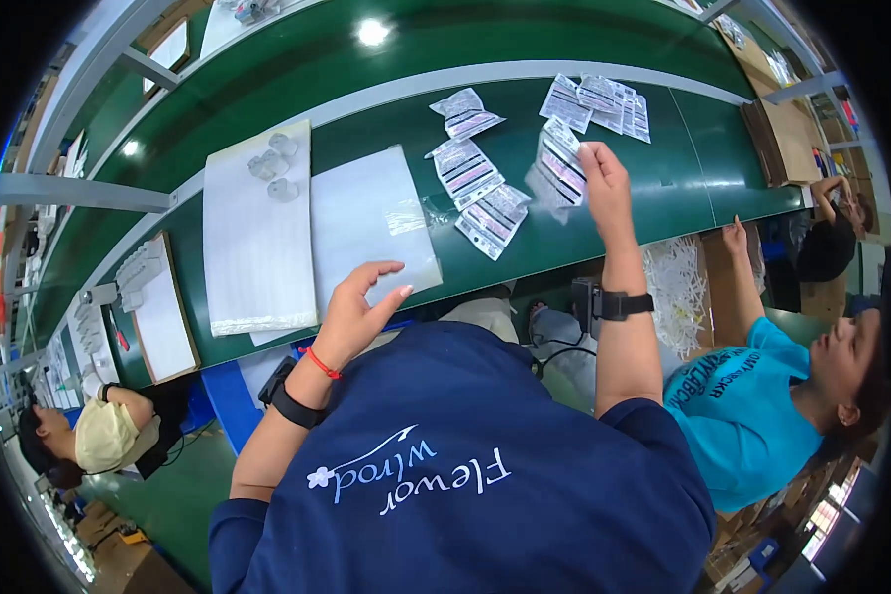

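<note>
My right hand (605, 183) pinches the top edge of a flat printed plastic packet (556, 168), which hangs slightly blurred over the green bench. To its left lie three similar packets (465, 171), and beyond it a fanned group of packets (604, 103). My left hand (361, 302) is open, thumb and fingers apart, with nothing in it. It hovers by the near edge of a white sheet (361, 213) that has a clear plastic piece (403, 218) on it. Several small translucent pieces (271, 166) rest on a stack of white foam sheets (257, 238) at the left.
A person in a turquoise shirt (752, 406) sits close at my right, an arm toward the bench edge. Beside them stands a box of shredded white paper (675, 287). A cardboard box (777, 144) is at the bench's right end. Another person (114, 431) works at the far left.
</note>
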Tool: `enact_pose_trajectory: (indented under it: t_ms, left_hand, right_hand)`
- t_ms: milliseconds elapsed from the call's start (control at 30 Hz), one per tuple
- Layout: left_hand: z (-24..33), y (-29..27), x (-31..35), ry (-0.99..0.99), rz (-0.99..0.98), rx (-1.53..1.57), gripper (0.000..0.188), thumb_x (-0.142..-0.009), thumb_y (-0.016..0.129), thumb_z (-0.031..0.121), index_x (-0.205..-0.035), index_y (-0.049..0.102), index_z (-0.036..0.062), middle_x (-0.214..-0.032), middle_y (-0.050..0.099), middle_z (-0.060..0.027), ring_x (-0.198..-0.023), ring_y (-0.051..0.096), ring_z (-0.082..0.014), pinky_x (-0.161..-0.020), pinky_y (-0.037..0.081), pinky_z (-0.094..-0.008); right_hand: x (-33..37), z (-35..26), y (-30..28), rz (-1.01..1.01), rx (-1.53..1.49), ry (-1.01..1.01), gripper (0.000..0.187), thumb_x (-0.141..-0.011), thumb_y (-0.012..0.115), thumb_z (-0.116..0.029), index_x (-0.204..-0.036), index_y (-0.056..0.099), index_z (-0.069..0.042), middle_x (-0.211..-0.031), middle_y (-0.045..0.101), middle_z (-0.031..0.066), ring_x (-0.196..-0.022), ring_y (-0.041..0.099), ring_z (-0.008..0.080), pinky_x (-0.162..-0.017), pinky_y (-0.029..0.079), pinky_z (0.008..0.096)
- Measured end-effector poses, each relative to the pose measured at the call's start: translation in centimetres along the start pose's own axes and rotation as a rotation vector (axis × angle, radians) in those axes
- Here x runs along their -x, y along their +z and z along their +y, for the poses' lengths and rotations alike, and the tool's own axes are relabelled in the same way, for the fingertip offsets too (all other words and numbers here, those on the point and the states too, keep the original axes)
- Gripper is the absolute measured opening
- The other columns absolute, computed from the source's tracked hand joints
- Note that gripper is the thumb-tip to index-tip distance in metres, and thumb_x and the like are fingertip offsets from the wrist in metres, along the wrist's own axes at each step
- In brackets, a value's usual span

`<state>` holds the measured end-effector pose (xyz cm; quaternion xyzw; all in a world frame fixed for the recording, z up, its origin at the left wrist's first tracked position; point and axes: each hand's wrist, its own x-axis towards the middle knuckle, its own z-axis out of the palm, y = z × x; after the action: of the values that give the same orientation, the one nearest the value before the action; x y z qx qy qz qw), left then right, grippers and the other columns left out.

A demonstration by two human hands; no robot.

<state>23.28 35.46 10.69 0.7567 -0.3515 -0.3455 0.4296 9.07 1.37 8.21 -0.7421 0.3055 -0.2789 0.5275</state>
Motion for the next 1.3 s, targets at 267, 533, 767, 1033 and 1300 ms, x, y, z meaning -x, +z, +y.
enact_pose_trajectory:
  t_ms: [267, 533, 767, 1033, 1300]
  left_hand:
    - [4.5, 0.0, -3.0, 0.388, 0.183, 0.066, 0.046, -0.081, 0.075, 0.021, -0.119, 0.059, 0.0, -0.119, 0.062, -0.0147, -0.11, 0.058, -0.0242, -0.096, 0.044, -0.0338]
    - [6.7, 1.5, -2.6, 0.076, -0.16, 0.703, 0.036, -0.085, 0.072, 0.015, -0.117, 0.061, 0.0013, -0.107, 0.066, -0.0054, -0.095, 0.062, -0.0106, -0.084, 0.05, -0.0255]
    - [8.2, 2.0, -2.2, 0.04, -0.012, 0.787, 0.03, -0.086, 0.07, 0.013, -0.112, 0.063, 0.001, -0.103, 0.067, -0.0047, -0.09, 0.063, -0.0097, -0.08, 0.05, -0.0244]
    - [8.2, 2.4, -1.6, 0.044, 0.075, 0.871, 0.027, -0.087, 0.068, 0.012, -0.111, 0.063, 0.0005, -0.102, 0.067, -0.0053, -0.09, 0.063, -0.0102, -0.079, 0.051, -0.0248]
    - [6.3, 1.8, 0.6, 0.058, 0.152, 0.877, 0.026, -0.088, 0.067, 0.012, -0.111, 0.062, -0.0001, -0.103, 0.067, -0.0055, -0.092, 0.062, -0.01, -0.081, 0.05, -0.0254]
  right_hand:
    - [5.7, -9.7, 4.9, -0.434, -0.535, 0.077, 0.021, -0.1, 0.052, -0.022, -0.094, 0.06, -0.003, -0.085, 0.056, -0.0047, -0.08, 0.048, 0.0027, -0.075, 0.04, 0.0193]
    - [6.6, -11.7, 5.8, -0.397, -0.394, -0.045, 0.025, -0.1, 0.051, -0.024, -0.105, 0.061, -0.001, -0.098, 0.062, 0.0005, -0.088, 0.053, 0.0062, -0.082, 0.041, 0.0214]
    - [7.1, -12.9, 5.3, -0.391, -0.465, -0.059, 0.036, -0.096, 0.058, -0.025, -0.122, 0.056, 0.0, -0.115, 0.063, 0.0066, -0.103, 0.057, 0.0118, -0.094, 0.042, 0.0269]
    - [8.6, -12.7, 6.8, -0.392, -0.563, 0.088, 0.044, -0.088, 0.066, -0.009, -0.127, 0.05, 0.001, -0.117, 0.063, 0.0105, -0.106, 0.06, 0.0154, -0.096, 0.044, 0.0295]
    - [10.5, -13.0, 10.0, -0.288, -0.617, 0.089, 0.039, -0.086, 0.065, -0.003, -0.123, 0.051, 0.002, -0.113, 0.065, 0.0119, -0.103, 0.062, 0.0156, -0.093, 0.045, 0.0278]
